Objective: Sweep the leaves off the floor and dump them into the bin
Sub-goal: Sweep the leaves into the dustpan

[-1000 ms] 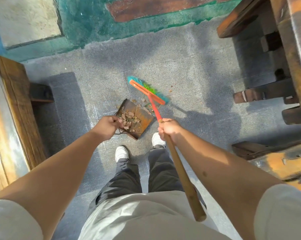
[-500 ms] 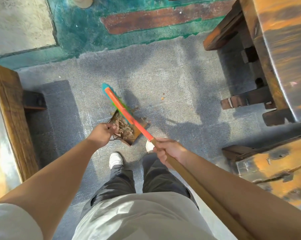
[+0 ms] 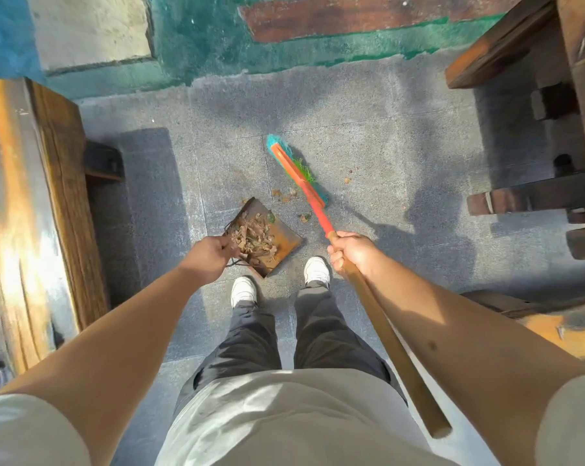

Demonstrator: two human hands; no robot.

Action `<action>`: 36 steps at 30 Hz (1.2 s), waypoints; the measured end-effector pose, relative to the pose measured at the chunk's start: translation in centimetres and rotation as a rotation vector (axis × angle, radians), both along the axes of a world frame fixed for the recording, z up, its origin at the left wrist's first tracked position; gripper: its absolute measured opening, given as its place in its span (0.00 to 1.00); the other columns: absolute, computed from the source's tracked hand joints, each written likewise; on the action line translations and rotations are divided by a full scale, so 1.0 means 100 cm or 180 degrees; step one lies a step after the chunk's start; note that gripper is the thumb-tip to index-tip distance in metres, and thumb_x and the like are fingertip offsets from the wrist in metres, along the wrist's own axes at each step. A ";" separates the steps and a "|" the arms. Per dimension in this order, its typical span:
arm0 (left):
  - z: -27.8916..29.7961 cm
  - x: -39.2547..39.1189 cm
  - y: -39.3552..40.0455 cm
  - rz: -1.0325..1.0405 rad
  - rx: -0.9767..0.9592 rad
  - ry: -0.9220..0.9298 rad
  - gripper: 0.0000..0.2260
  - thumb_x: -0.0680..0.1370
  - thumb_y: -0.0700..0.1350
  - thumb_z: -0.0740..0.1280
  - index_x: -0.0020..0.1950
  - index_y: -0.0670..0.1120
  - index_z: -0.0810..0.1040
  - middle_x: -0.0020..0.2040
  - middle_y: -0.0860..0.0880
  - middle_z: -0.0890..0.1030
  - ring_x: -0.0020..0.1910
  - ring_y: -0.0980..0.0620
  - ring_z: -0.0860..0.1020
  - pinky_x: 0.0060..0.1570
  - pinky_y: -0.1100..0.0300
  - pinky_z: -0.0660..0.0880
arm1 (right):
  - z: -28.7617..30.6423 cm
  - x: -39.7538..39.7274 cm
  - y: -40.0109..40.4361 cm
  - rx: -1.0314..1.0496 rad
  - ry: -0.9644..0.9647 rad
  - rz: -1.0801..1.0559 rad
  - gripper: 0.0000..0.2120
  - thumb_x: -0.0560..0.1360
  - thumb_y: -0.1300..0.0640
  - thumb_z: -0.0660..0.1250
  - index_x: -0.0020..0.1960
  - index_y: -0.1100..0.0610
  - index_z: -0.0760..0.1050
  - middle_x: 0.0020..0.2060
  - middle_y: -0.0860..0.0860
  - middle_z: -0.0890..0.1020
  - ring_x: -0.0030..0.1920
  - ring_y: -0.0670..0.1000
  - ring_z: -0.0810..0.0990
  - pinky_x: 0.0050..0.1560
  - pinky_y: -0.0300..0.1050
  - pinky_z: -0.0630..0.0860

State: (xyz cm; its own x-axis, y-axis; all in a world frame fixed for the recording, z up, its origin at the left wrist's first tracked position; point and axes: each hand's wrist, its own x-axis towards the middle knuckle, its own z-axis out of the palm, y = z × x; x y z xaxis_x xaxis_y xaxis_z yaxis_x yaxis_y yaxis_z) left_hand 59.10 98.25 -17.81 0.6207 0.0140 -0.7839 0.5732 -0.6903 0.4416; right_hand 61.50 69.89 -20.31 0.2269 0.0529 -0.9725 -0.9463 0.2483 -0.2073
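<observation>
A rusty brown dustpan [image 3: 286,237] sits on the grey floor in front of my feet, holding a heap of dry brown leaves [image 3: 253,237]. My left hand [image 3: 207,260] grips its thin wire handle at the pan's left side. My right hand [image 3: 353,253] is closed around the broom handle [image 3: 388,344], a wooden pole with an orange-red lower part. The broom head [image 3: 296,169], orange with teal and green bristles, rests on the floor beyond and to the right of the pan. A few leaf bits [image 3: 286,196] lie between broom head and pan, and more lie to the right [image 3: 346,179].
A long wooden bench [image 3: 25,210] runs along the left. Dark wooden furniture [image 3: 533,196] stands at the right, with another wooden piece [image 3: 560,327] near my right arm. Teal and red painted flooring [image 3: 318,31] lies ahead. No bin is in view.
The broom head swung from across the dustpan out to the floor beyond and to the right of it. The dustpan stayed on the floor in my left hand.
</observation>
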 end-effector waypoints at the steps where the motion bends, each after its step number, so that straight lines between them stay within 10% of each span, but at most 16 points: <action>1: -0.002 -0.002 0.001 -0.0036 0.0015 -0.0024 0.13 0.81 0.48 0.60 0.48 0.45 0.81 0.51 0.34 0.81 0.38 0.42 0.80 0.37 0.53 0.75 | 0.000 -0.004 0.006 0.0084 0.0060 0.0009 0.12 0.83 0.64 0.53 0.43 0.54 0.68 0.31 0.52 0.67 0.15 0.42 0.65 0.16 0.29 0.61; 5: -0.007 -0.008 0.000 -0.0076 0.0094 -0.0033 0.13 0.81 0.49 0.60 0.43 0.47 0.80 0.27 0.50 0.73 0.20 0.57 0.67 0.22 0.63 0.62 | 0.011 -0.015 0.024 0.0751 0.0345 -0.0179 0.14 0.84 0.63 0.48 0.42 0.57 0.66 0.30 0.52 0.68 0.14 0.42 0.66 0.13 0.32 0.62; 11: -0.002 -0.009 -0.002 0.0069 0.0059 -0.0098 0.13 0.81 0.49 0.60 0.40 0.49 0.79 0.26 0.52 0.71 0.20 0.55 0.65 0.19 0.65 0.63 | 0.031 -0.034 0.022 0.1014 0.0385 -0.0394 0.09 0.83 0.61 0.51 0.59 0.58 0.68 0.26 0.54 0.76 0.16 0.43 0.69 0.13 0.32 0.65; 17: 0.004 -0.013 0.002 0.0269 0.0044 -0.0192 0.13 0.81 0.47 0.61 0.43 0.44 0.81 0.27 0.41 0.68 0.20 0.56 0.63 0.24 0.63 0.63 | 0.033 -0.016 0.020 0.0713 -0.0002 -0.0146 0.09 0.83 0.62 0.52 0.49 0.54 0.70 0.33 0.52 0.69 0.16 0.41 0.66 0.15 0.29 0.61; 19: 0.008 -0.013 0.003 0.0230 0.0072 -0.0161 0.14 0.81 0.48 0.60 0.45 0.42 0.81 0.46 0.34 0.81 0.20 0.55 0.65 0.21 0.65 0.63 | 0.030 -0.004 0.018 0.0576 -0.0060 -0.0184 0.09 0.82 0.63 0.54 0.50 0.54 0.70 0.32 0.52 0.69 0.17 0.41 0.66 0.16 0.29 0.61; 22: 0.013 -0.011 0.007 0.0240 0.0141 -0.0181 0.13 0.81 0.48 0.59 0.44 0.44 0.79 0.63 0.32 0.73 0.34 0.45 0.80 0.29 0.61 0.72 | 0.021 0.014 0.018 0.0368 -0.0190 -0.0112 0.10 0.82 0.64 0.54 0.48 0.53 0.71 0.32 0.52 0.70 0.17 0.42 0.67 0.16 0.30 0.61; 27: -0.002 -0.011 0.012 0.0374 0.0147 -0.0033 0.13 0.81 0.48 0.59 0.49 0.42 0.80 0.24 0.48 0.71 0.19 0.54 0.63 0.22 0.62 0.61 | -0.001 0.026 0.024 0.0148 -0.0110 0.0008 0.09 0.82 0.64 0.56 0.48 0.53 0.71 0.32 0.52 0.71 0.17 0.43 0.67 0.17 0.30 0.62; 36: -0.004 -0.013 0.012 0.0337 0.0211 -0.0112 0.13 0.81 0.49 0.59 0.45 0.46 0.80 0.24 0.51 0.68 0.22 0.53 0.65 0.25 0.62 0.62 | -0.006 -0.041 0.034 0.0466 0.0002 0.0317 0.14 0.79 0.63 0.63 0.63 0.57 0.73 0.28 0.52 0.79 0.21 0.44 0.72 0.19 0.34 0.69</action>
